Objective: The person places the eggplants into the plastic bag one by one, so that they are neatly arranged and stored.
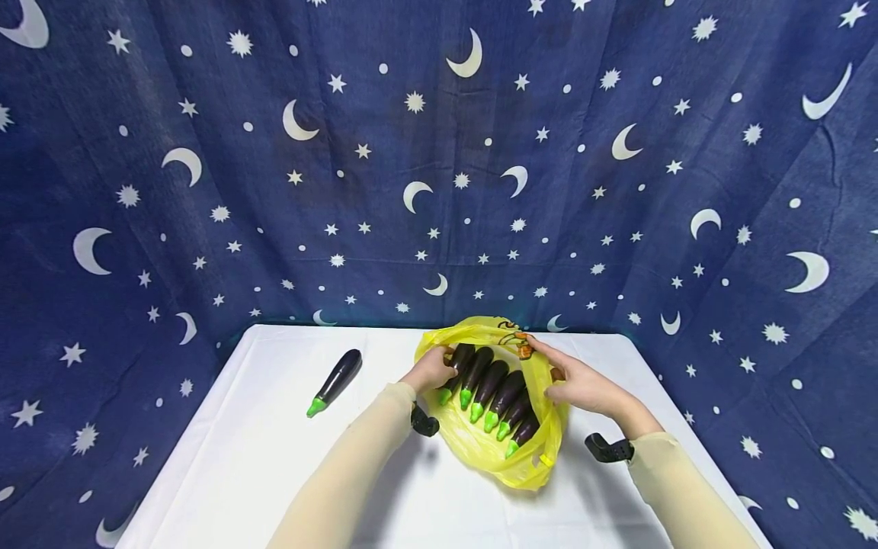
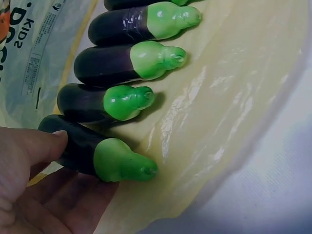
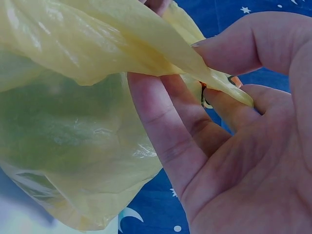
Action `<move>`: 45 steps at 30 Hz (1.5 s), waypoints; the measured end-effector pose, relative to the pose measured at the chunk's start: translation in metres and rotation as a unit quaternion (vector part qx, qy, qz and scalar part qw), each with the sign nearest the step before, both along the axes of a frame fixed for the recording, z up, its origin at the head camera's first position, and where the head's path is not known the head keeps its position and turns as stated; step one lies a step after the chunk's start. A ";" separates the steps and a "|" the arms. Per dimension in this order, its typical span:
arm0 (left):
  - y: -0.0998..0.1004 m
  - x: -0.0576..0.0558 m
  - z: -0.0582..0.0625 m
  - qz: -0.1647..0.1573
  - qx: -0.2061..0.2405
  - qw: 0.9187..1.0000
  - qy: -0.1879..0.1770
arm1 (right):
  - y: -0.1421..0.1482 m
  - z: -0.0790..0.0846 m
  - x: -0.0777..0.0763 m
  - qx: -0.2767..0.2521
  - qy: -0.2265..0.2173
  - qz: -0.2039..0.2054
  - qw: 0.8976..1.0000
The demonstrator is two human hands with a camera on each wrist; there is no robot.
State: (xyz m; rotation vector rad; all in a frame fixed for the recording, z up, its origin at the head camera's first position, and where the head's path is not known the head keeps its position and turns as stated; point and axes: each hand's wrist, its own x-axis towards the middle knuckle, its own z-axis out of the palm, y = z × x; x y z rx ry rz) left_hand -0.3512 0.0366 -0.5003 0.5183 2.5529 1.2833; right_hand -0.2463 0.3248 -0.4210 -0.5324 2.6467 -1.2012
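Observation:
A yellow plastic bag (image 1: 473, 450) lies with its mouth spread, several dark purple eggplants (image 1: 488, 387) side by side in it, green stem ends toward the near side. Reaching in at its left side, my left hand (image 1: 428, 371) grips the leftmost eggplant (image 2: 78, 148), thumb on top and fingers beneath. At the bag's right side, my right hand (image 1: 590, 385) holds the rim up; in the right wrist view the yellow film (image 3: 92, 44) passes between the thumb and fingers. Another eggplant (image 1: 343, 375) lies on the table, left of the bag.
The white-covered table (image 1: 254, 457) stands before a dark blue curtain (image 1: 384, 191) with moons and stars. Printed lettering (image 2: 22, 34) shows on the bag in the left wrist view. Both wrists wear black straps (image 1: 607, 450).

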 end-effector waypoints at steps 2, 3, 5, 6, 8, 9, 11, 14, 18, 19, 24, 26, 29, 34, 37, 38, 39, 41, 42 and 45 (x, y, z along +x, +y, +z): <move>-0.001 0.000 -0.002 -0.003 -0.010 1.000 0.007 | 0.000 0.000 0.000 0.001 0.000 -0.002 1.000; -0.001 0.000 -0.003 -0.006 -0.015 1.000 0.012 | 0.000 0.000 0.000 0.000 -0.002 -0.002 1.000; -0.002 -0.001 -0.004 -0.014 -0.026 0.999 0.020 | 0.000 -0.001 0.000 -0.004 -0.007 -0.003 1.000; -0.003 -0.001 -0.004 -0.018 -0.032 0.999 0.021 | 0.000 -0.001 0.000 -0.006 -0.009 -0.004 1.000; -0.004 0.000 -0.004 -0.028 -0.037 0.999 0.019 | 0.000 -0.001 0.000 -0.010 -0.013 -0.003 1.000; -0.004 0.000 -0.004 -0.030 -0.038 0.999 0.019 | 0.000 -0.001 0.000 -0.013 -0.014 -0.002 1.000; -0.005 0.000 -0.004 -0.035 -0.038 0.999 0.016 | 0.000 -0.001 0.000 -0.014 -0.015 -0.002 1.000; -0.004 0.001 -0.007 -0.038 -0.022 0.999 0.018 | 0.000 -0.001 -0.001 -0.011 -0.015 -0.003 1.000; -0.003 0.001 -0.011 -0.030 -0.007 0.999 0.026 | 0.000 -0.001 0.000 -0.007 -0.015 -0.006 1.000; -0.002 0.001 -0.011 -0.027 -0.011 0.999 0.031 | 0.001 -0.001 0.000 -0.006 -0.015 -0.006 1.000; 0.000 0.003 -0.013 -0.011 -0.064 0.996 0.060 | 0.001 -0.001 0.000 -0.010 -0.014 -0.003 1.000; 0.001 0.004 -0.014 -0.007 -0.079 0.994 0.075 | 0.000 -0.001 0.000 -0.014 -0.015 0.001 1.000; 0.001 0.005 -0.016 -0.010 -0.081 0.992 0.095 | 0.000 -0.002 0.000 -0.018 -0.017 0.005 1.000; -0.001 0.004 -0.021 -0.039 -0.066 0.991 0.109 | 0.000 -0.002 0.001 -0.014 -0.016 0.002 1.000; -0.004 0.004 -0.020 -0.062 -0.067 0.990 0.104 | 0.000 -0.001 0.001 -0.016 -0.016 0.003 1.000; -0.005 0.006 -0.018 -0.069 -0.066 0.990 0.103 | 0.001 -0.001 0.001 -0.016 -0.016 0.004 1.000; -0.006 0.007 -0.016 -0.076 -0.065 0.990 0.101 | 0.001 -0.001 0.001 -0.016 -0.015 0.003 1.000; -0.009 0.011 -0.011 -0.091 -0.064 0.989 0.100 | 0.001 -0.001 0.001 -0.015 -0.016 -0.001 1.000; -0.010 0.013 -0.008 -0.097 -0.059 0.989 0.100 | 0.002 -0.001 0.001 -0.012 -0.013 -0.002 1.000; -0.017 0.019 -0.001 -0.108 -0.051 0.987 0.103 | 0.001 -0.001 0.001 -0.011 -0.009 0.002 1.000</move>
